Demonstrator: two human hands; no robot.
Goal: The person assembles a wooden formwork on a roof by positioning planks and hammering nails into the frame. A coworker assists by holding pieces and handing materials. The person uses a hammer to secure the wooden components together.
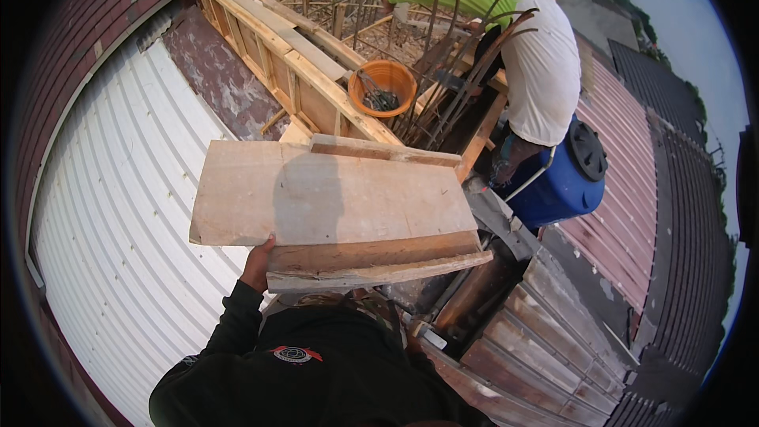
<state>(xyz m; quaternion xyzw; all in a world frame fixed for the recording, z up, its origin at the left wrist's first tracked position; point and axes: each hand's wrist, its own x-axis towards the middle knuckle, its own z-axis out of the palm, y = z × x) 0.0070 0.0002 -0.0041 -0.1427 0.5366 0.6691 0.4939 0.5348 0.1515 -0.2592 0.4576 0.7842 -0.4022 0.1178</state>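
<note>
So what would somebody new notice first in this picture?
Probably the big wooden panel in the middle, with a shadow on it and the left hand holding its near edge. Beyond it, a bright orange bucket stands out, and a blue barrel sits to the right, beside a co-worker.

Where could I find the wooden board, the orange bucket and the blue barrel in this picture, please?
Wooden board [387, 198]: head view, middle of its broad flat face.
Orange bucket [391, 73]: head view, inner wall below the rim.
Blue barrel [560, 188]: head view, side of its body.
</note>
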